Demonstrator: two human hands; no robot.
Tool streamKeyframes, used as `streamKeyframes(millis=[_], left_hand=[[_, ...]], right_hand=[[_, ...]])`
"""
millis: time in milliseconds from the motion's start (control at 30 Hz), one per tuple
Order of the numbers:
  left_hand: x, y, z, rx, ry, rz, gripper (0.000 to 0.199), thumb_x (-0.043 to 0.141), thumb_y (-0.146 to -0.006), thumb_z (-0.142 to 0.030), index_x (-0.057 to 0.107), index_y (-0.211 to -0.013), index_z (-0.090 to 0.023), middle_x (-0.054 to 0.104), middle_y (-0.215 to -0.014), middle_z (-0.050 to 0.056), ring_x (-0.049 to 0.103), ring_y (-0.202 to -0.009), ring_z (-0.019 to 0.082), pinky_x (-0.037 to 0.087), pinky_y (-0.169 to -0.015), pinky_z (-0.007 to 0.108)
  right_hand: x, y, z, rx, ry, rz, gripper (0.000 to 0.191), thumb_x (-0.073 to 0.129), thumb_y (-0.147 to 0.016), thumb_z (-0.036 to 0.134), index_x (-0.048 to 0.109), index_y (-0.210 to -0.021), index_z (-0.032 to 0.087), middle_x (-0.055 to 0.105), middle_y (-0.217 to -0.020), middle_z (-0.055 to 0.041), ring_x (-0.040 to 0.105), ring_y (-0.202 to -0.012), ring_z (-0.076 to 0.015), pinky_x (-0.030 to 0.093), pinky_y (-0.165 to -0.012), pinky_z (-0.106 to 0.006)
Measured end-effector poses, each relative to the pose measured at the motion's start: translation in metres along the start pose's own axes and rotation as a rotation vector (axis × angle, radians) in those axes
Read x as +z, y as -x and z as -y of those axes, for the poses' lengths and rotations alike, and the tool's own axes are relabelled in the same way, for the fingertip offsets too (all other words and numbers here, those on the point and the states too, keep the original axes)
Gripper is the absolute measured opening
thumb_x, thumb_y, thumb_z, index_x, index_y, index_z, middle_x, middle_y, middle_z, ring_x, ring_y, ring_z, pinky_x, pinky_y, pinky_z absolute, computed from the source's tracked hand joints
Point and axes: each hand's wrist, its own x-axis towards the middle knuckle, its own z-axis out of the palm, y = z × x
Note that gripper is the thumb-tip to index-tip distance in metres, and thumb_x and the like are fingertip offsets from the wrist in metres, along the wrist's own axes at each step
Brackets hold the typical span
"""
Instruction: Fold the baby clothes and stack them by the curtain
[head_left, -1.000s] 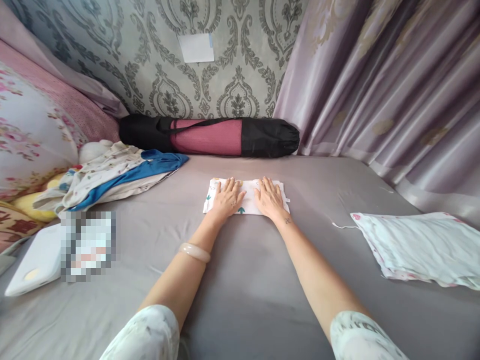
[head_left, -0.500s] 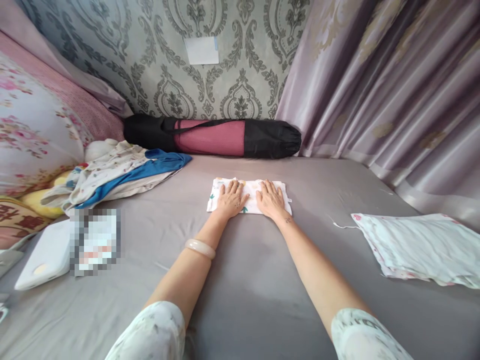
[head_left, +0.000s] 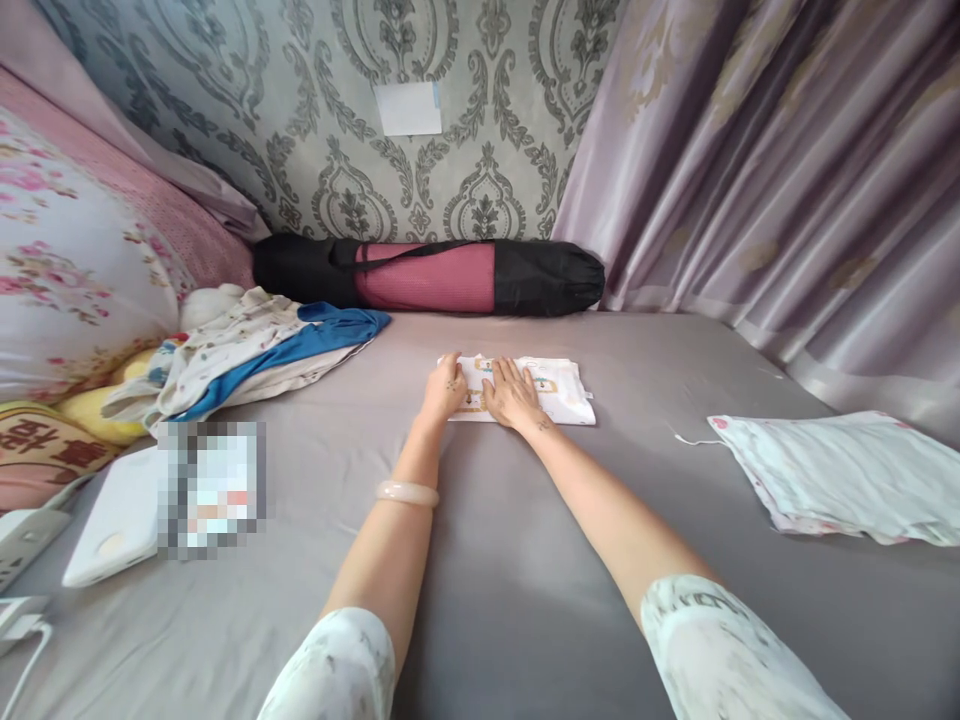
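A small folded white cloth point(head_left: 564, 400) with yellow and teal cartoon prints lies flat in the middle of the bed. At its left end, my left hand point(head_left: 446, 388) is closed around the edge, the thumb side up and the other fingers mostly hidden. My right hand point(head_left: 514, 394) rests palm down across the cloth's middle, fingers stretched out and slightly apart. A tiny white tag sticks out from the cloth's right side. What kind of cloth item it is, I cannot make out.
A grey sheet point(head_left: 525, 560) covers the bed. Along the wall lies a black and pink rolled mat bag point(head_left: 427, 277). Rumpled clothes point(head_left: 247, 355), a white box-like device point(head_left: 120, 520) and a power strip point(head_left: 30, 540) are at left; a pale folded cloth point(head_left: 847, 475) is at right.
My left hand has gone from lying flat on the cloth to gripping its left edge. My right hand has shifted left to the middle. Different prints now show on the cloth.
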Motion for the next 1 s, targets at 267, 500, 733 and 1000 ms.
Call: streamKeyframes(millis=[267, 500, 733, 1000], left_hand=[[-0.012, -0.001, 0.006, -0.132, 0.119, -0.053, 0.046, 0.036, -0.088, -0.015, 0.059, -0.127, -0.014, 0.062, -0.129, 0.012, 0.055, -0.123, 0.024, 0.040, -0.107, 0.040], [-0.019, -0.005, 0.014, -0.209, 0.163, -0.088, 0.046, 0.037, -0.085, -0.014, 0.060, -0.124, -0.014, 0.063, -0.128, 0.012, 0.056, -0.122, 0.023, 0.041, -0.106, 0.037], [-0.024, -0.008, 0.029, -0.251, 0.194, -0.178, 0.045, 0.036, -0.083, -0.013, 0.060, -0.121, -0.015, 0.068, -0.118, 0.013, 0.061, -0.115, 0.022, 0.046, -0.102, 0.038], [-0.025, -0.008, 0.030, -0.264, 0.208, -0.174, 0.044, 0.035, -0.085, -0.015, 0.059, -0.122, -0.014, 0.068, -0.117, 0.013, 0.061, -0.115, 0.022, 0.045, -0.101, 0.037]], right_hand=[[0.003, 0.002, -0.003, -0.005, 0.022, -0.042, 0.058, 0.025, -0.099, 0.036, 0.034, -0.148, 0.007, 0.032, -0.155, -0.0126, 0.022, -0.144, -0.0242, 0.010, -0.118, -0.043], [-0.006, -0.008, 0.013, 0.018, -0.015, 0.055, 0.058, 0.026, -0.098, 0.034, 0.032, -0.148, 0.005, 0.027, -0.156, -0.0159, 0.019, -0.145, -0.0270, 0.010, -0.117, -0.049], [0.005, -0.022, 0.041, -0.028, -0.044, 0.064, 0.062, 0.023, -0.099, 0.037, 0.030, -0.148, 0.001, 0.025, -0.157, -0.0166, 0.016, -0.146, -0.0266, 0.007, -0.117, -0.045], [0.011, -0.022, 0.040, -0.016, -0.032, 0.057, 0.062, 0.020, -0.099, 0.038, 0.029, -0.149, 0.002, 0.025, -0.157, -0.0153, 0.016, -0.146, -0.0252, 0.006, -0.117, -0.043]])
